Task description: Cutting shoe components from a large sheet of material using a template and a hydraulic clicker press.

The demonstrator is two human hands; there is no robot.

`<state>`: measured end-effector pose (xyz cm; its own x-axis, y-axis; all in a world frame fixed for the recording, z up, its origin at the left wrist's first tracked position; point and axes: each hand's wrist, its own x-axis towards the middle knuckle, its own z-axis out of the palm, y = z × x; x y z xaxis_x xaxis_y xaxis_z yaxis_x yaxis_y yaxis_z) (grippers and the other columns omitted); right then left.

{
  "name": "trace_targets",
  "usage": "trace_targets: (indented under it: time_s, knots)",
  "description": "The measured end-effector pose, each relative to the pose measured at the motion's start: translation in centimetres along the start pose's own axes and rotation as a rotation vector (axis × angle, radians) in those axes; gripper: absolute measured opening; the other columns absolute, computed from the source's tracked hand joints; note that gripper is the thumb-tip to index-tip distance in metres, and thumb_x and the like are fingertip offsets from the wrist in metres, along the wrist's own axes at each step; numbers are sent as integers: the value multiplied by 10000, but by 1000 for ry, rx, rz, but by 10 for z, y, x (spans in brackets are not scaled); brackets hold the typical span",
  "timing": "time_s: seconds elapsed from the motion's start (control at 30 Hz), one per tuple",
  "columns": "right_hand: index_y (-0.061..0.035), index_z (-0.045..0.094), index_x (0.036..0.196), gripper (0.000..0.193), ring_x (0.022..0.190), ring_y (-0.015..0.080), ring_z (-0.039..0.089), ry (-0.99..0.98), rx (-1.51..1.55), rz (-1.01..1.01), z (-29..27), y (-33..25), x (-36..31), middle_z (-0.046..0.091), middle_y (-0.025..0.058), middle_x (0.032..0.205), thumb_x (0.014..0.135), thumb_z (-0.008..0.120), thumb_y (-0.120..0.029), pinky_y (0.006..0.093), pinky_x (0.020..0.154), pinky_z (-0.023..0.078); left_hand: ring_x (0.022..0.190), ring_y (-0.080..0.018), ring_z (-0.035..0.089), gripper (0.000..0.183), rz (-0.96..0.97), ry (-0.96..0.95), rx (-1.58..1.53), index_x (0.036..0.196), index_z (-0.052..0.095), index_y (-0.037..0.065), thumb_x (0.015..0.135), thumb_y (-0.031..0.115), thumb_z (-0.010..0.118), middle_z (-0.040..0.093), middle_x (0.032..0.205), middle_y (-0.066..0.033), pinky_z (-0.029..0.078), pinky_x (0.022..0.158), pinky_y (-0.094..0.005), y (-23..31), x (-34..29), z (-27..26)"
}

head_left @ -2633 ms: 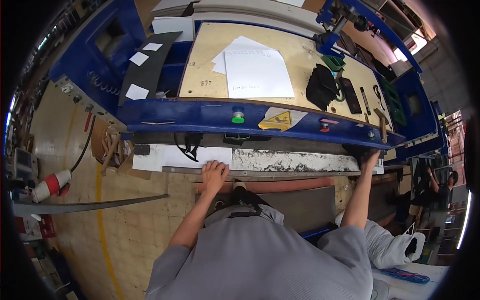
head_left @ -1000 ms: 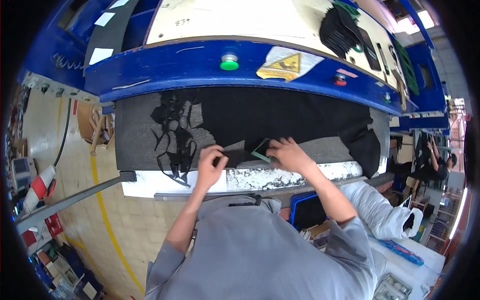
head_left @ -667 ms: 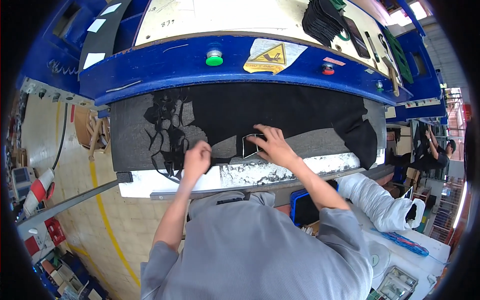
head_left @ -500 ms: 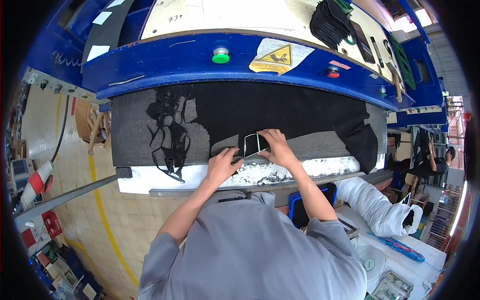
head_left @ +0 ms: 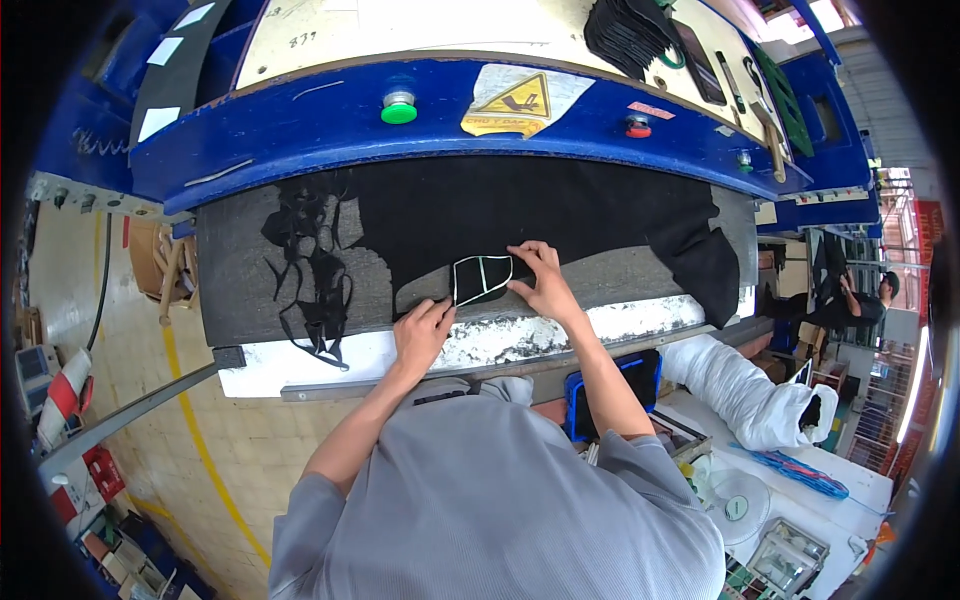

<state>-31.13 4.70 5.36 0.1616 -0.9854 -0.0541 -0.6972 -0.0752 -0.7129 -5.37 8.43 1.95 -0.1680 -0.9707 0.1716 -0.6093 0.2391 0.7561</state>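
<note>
A cutting die [head_left: 483,275], a pale-edged metal outline with one crossbar, sits on the near edge of a black sheet of material [head_left: 470,210]. My right hand [head_left: 546,288] grips its right side, fingers at the far corner and thumb lower down. At the die's near left corner, my left hand [head_left: 423,330] is closed, its thumb and fingertips pressed together there. Part of that contact is hidden by the fingers. Black cut-out scraps [head_left: 322,280] lie on the grey cutting bed [head_left: 232,270] to the left.
Beyond the bed runs a blue press beam [head_left: 300,125] with a green button [head_left: 398,107] and a red button [head_left: 638,126]. Stacked black pieces [head_left: 625,38] rest above it. A white-wrapped roll [head_left: 745,390] lies at right. Another person [head_left: 865,300] stands far right.
The whole view has shifted slightly left. The die now lies flatter, with more of its outline showing. Both hands remain at it, and the right fingers have moved to its far corner.
</note>
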Motion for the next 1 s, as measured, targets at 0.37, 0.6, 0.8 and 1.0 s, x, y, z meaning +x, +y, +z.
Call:
trace_targets:
  time_s: [0.37, 0.6, 0.8, 1.0]
  knots:
    - [-103, 675, 1215, 460, 1159, 307, 454, 72, 45, 33, 9, 2, -5, 502, 114, 1215, 770, 771, -40, 393, 1017, 391, 624, -222, 631, 142, 83, 24, 52, 960, 760, 90, 823, 127, 756, 568, 714, -45, 505, 553, -349, -2, 0, 2]
    - [-112, 660, 1236, 497, 1154, 317, 458, 47, 20, 61, 4, 3, -3, 495, 120, 1231, 759, 778, -40, 404, 1014, 396, 585, -232, 616, 110, 138, 13, 47, 912, 752, 70, 813, 115, 770, 591, 708, -47, 492, 533, -340, -2, 9, -2]
    - [-38, 621, 1255, 388, 1071, 288, 554, 449, 0, 32, -17, 20, 11, 581, 130, 1178, 876, 697, -67, 376, 994, 439, 590, -181, 555, 165, -245, -28, -209, 933, 742, 42, 801, 121, 801, 570, 700, -62, 463, 556, -308, 10, 15, -36]
    - [53, 576, 1229, 413, 997, 262, 590, 1586, 444, 436, -178, 169, 81, 624, 122, 1179, 1012, 493, -289, 357, 872, 488, 894, -322, 620, 390, -299, -143, -194, 994, 676, 27, 731, 252, 857, 644, 921, -126, 504, 791, -416, -41, 24, -57]
